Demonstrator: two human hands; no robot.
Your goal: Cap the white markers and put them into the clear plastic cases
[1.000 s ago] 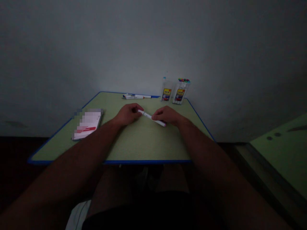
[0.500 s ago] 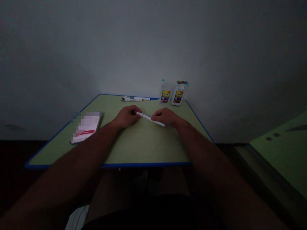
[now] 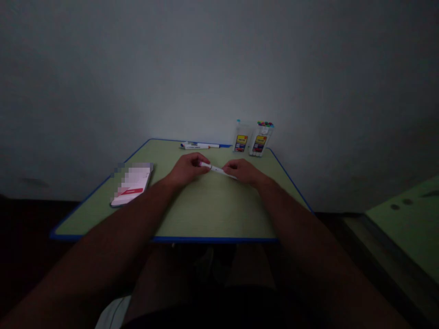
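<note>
A white marker (image 3: pixel 216 169) is held between my two hands above the middle of the table, slanting down toward the right. My left hand (image 3: pixel 188 170) pinches its left end, where a bit of pink or purple shows. The fingers of my right hand (image 3: pixel 243 170) are closed on the marker's right part and hide some of it. A dark ring runs around the barrel close to the left fingertips.
The pale green table (image 3: pixel 212 214) has a blue edge. Loose markers (image 3: pixel 199 145) lie along its back. Two clear marker cases stand back right: one nearly bare (image 3: pixel 240 139), one filled with colour-tipped markers (image 3: pixel 260 141). A phone (image 3: pixel 133 185) with a lit screen lies left.
The whole view has shifted slightly, so everything sits a little further right and lower. My right hand covers more of the marker's right end. Both hands keep hold of it.
</note>
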